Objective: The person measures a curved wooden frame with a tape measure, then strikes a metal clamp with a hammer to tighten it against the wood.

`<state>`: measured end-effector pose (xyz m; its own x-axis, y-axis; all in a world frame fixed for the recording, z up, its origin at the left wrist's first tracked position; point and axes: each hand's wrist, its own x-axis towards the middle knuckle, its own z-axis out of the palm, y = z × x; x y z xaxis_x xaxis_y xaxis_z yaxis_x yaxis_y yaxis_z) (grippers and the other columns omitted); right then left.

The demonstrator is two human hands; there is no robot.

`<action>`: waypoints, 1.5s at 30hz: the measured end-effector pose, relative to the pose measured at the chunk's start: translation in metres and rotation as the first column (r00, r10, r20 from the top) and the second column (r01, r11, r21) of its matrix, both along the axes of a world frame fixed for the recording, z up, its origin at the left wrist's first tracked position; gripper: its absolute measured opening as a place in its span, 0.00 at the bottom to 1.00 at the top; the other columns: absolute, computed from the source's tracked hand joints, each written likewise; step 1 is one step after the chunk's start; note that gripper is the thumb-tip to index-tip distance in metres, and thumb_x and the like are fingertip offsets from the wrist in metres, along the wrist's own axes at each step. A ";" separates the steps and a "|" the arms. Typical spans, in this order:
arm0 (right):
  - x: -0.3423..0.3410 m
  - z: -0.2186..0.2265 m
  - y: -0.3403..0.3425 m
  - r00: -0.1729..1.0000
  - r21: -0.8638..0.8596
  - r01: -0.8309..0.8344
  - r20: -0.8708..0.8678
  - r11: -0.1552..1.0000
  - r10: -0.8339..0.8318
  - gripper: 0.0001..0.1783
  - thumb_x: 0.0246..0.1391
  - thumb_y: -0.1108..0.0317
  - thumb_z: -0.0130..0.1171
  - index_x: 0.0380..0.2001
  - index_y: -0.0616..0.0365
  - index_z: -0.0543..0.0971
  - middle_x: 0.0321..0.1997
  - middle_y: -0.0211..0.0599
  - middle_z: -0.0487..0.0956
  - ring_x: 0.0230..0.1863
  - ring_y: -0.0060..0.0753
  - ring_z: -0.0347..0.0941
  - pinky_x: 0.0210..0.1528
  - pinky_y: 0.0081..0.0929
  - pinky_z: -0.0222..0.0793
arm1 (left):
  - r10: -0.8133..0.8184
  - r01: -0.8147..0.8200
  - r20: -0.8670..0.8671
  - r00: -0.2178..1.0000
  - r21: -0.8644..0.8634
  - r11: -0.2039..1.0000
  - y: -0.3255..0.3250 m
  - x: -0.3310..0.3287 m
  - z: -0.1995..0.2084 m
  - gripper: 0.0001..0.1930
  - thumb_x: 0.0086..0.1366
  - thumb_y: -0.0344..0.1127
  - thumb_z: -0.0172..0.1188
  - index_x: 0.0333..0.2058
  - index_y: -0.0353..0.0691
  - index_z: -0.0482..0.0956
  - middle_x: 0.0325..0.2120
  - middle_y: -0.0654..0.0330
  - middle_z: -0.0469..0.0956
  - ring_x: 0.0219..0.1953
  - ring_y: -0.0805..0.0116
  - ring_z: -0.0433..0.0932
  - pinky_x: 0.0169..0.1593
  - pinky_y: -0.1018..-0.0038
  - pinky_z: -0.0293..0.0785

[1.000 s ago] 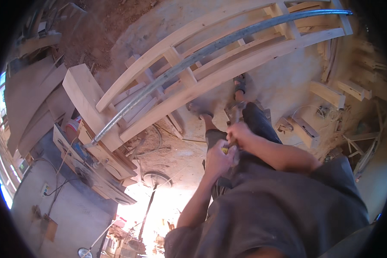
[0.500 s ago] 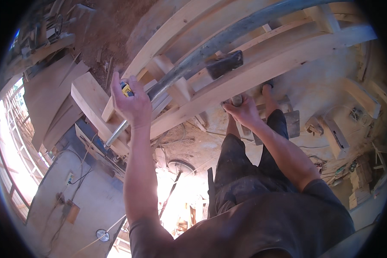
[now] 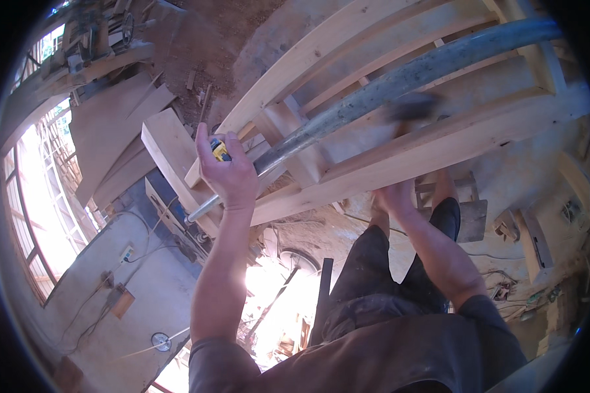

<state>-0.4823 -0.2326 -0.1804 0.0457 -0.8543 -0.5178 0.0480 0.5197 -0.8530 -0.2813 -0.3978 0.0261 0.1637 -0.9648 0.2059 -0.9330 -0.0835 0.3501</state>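
My left hand [image 3: 229, 171] is closed round a small yellow-and-black tape measure [image 3: 219, 150], beside the left end of a wooden frame [image 3: 432, 145]. A long metal pipe [image 3: 380, 98] lies lengthwise over the frame, its thin end rod [image 3: 206, 206] passing near my left wrist. My right hand [image 3: 396, 198], blurred, is at the frame's near rail and closed on a hammer. The dark hammer head [image 3: 413, 108] is smeared by motion above the frame's opening; only a short piece of its handle shows. The near rail area hides part of my right fingers.
A thick wooden block [image 3: 170, 147] stands across the frame's left end. Thin boards [image 3: 121, 141] lean at the left. On the right are a small stool [image 3: 472, 216] and a cut timber piece [image 3: 531, 242]. Cables and a socket box [image 3: 126, 252] lie lower left.
The view has shifted, so the frame and both hands appear further right and lower. The hammer head has moved right along the frame and is now blurred. My left hand still holds the tape measure.
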 end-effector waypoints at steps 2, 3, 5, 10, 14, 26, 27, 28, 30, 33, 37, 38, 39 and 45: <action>0.014 -0.017 0.002 0.998 -0.230 -0.010 -0.068 0.973 -0.006 0.13 0.58 0.64 0.60 0.44 0.58 0.77 0.42 0.37 0.79 0.48 0.37 0.75 0.47 0.36 0.74 | 0.025 -0.024 -0.061 0.998 0.026 0.999 -0.005 0.001 -0.005 0.25 0.63 0.33 0.57 0.55 0.25 0.68 0.31 0.52 0.78 0.34 0.60 0.78 0.42 0.67 0.73; 0.010 -0.022 -0.001 0.993 -0.242 -0.071 -0.105 0.968 0.046 0.12 0.58 0.65 0.59 0.42 0.58 0.78 0.40 0.37 0.80 0.46 0.38 0.76 0.46 0.37 0.74 | 0.043 -0.039 -0.092 0.995 0.040 0.998 -0.006 0.002 -0.006 0.25 0.63 0.33 0.57 0.55 0.25 0.67 0.32 0.52 0.78 0.34 0.59 0.78 0.42 0.67 0.73; -0.009 0.013 -0.034 0.962 -0.157 -0.256 -0.138 0.954 0.236 0.10 0.57 0.65 0.59 0.38 0.58 0.79 0.37 0.39 0.80 0.43 0.40 0.77 0.46 0.37 0.73 | 0.005 -0.005 0.029 1.000 0.009 1.000 -0.005 0.008 -0.003 0.24 0.63 0.33 0.56 0.55 0.25 0.68 0.33 0.50 0.78 0.35 0.57 0.78 0.42 0.65 0.73; 0.010 0.039 -0.033 0.953 -0.388 -0.147 -0.301 0.910 0.026 0.14 0.54 0.66 0.62 0.43 0.57 0.77 0.39 0.42 0.80 0.43 0.43 0.76 0.45 0.39 0.72 | 0.068 -0.066 -0.031 0.997 0.056 0.996 -0.004 -0.010 0.005 0.26 0.62 0.34 0.56 0.56 0.24 0.68 0.40 0.47 0.78 0.43 0.58 0.77 0.52 0.66 0.69; -0.015 0.029 -0.037 0.955 -0.389 -0.259 -0.242 0.884 0.174 0.13 0.52 0.64 0.61 0.42 0.55 0.78 0.37 0.43 0.80 0.40 0.45 0.77 0.42 0.41 0.72 | -0.026 0.027 0.021 0.999 -0.012 1.000 -0.004 -0.007 -0.008 0.25 0.64 0.35 0.56 0.57 0.26 0.68 0.50 0.43 0.74 0.53 0.52 0.72 0.61 0.64 0.63; -0.169 0.061 0.020 0.736 0.257 0.104 -0.670 0.961 0.099 0.17 0.43 0.62 0.62 0.38 0.58 0.79 0.30 0.49 0.81 0.36 0.56 0.78 0.39 0.47 0.73 | -0.001 0.002 -0.017 1.000 0.054 0.999 0.002 0.035 0.006 0.26 0.68 0.37 0.51 0.61 0.26 0.63 0.58 0.38 0.68 0.56 0.45 0.71 0.59 0.61 0.67; -0.180 0.075 0.013 0.751 0.357 0.079 -0.635 0.931 0.180 0.17 0.43 0.62 0.62 0.37 0.58 0.79 0.29 0.49 0.81 0.35 0.57 0.78 0.39 0.47 0.72 | -0.015 0.015 -0.009 1.000 0.029 0.999 0.002 0.040 0.001 0.26 0.68 0.37 0.51 0.60 0.26 0.63 0.58 0.38 0.67 0.56 0.45 0.71 0.59 0.61 0.67; -0.185 0.084 0.009 0.764 0.452 0.059 -0.595 0.890 0.251 0.17 0.42 0.61 0.62 0.36 0.59 0.78 0.28 0.50 0.80 0.34 0.57 0.78 0.38 0.48 0.72 | 0.011 -0.009 -0.041 0.999 0.049 0.999 0.001 0.036 0.004 0.26 0.69 0.37 0.51 0.61 0.26 0.63 0.59 0.39 0.67 0.57 0.45 0.71 0.60 0.60 0.66; -0.189 0.081 0.017 0.648 0.307 0.064 -0.736 0.950 0.194 0.17 0.41 0.60 0.64 0.33 0.60 0.77 0.27 0.51 0.80 0.33 0.58 0.77 0.37 0.47 0.72 | 0.044 -0.041 -0.084 0.996 0.044 0.998 0.001 0.031 0.008 0.26 0.69 0.37 0.51 0.61 0.26 0.63 0.59 0.39 0.67 0.58 0.45 0.70 0.60 0.60 0.67; -0.194 0.094 -0.003 0.623 0.226 0.035 -0.767 0.974 0.155 0.18 0.41 0.59 0.64 0.34 0.60 0.79 0.29 0.53 0.80 0.35 0.58 0.78 0.39 0.47 0.72 | 0.040 -0.039 -0.039 0.998 0.022 0.999 0.003 0.041 0.001 0.26 0.69 0.39 0.53 0.61 0.29 0.64 0.58 0.41 0.68 0.59 0.45 0.70 0.60 0.60 0.69; -0.208 0.108 -0.040 0.661 0.218 0.022 -0.736 0.976 0.150 0.17 0.41 0.60 0.63 0.33 0.60 0.80 0.30 0.55 0.80 0.36 0.59 0.77 0.39 0.48 0.72 | 0.028 -0.028 0.002 1.000 0.012 1.000 0.003 0.039 -0.002 0.27 0.69 0.41 0.54 0.61 0.32 0.65 0.57 0.41 0.70 0.54 0.45 0.74 0.55 0.61 0.73; -0.213 0.110 -0.041 0.642 0.264 -0.011 -0.737 0.964 0.209 0.17 0.41 0.60 0.63 0.32 0.60 0.79 0.30 0.55 0.80 0.36 0.59 0.77 0.39 0.47 0.72 | 0.043 -0.043 0.010 0.999 0.023 0.999 0.001 0.036 0.001 0.27 0.69 0.41 0.54 0.61 0.32 0.65 0.56 0.41 0.71 0.53 0.45 0.75 0.54 0.61 0.74; -0.219 0.112 -0.041 0.621 0.310 -0.041 -0.737 0.950 0.268 0.17 0.41 0.60 0.64 0.32 0.61 0.79 0.29 0.55 0.80 0.36 0.59 0.77 0.40 0.47 0.72 | 0.058 -0.058 0.017 0.998 0.035 0.998 0.000 0.034 0.000 0.27 0.69 0.41 0.54 0.61 0.33 0.65 0.56 0.42 0.71 0.52 0.45 0.76 0.53 0.61 0.74; -0.246 0.204 0.012 0.661 0.679 -0.102 -0.500 0.727 0.560 0.18 0.39 0.61 0.66 0.31 0.64 0.79 0.30 0.56 0.80 0.37 0.55 0.78 0.40 0.44 0.71 | 0.087 -0.087 0.000 0.996 0.041 0.995 0.007 0.036 -0.002 0.26 0.68 0.40 0.56 0.60 0.33 0.67 0.43 0.47 0.78 0.44 0.53 0.80 0.45 0.65 0.77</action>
<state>-0.7284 -0.2203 0.0235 -0.2677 -0.3894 -0.8813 -0.6557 0.7438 -0.1295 -0.2448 -0.3911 0.0245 0.2475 -0.9545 0.1662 -0.9211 -0.1785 0.3460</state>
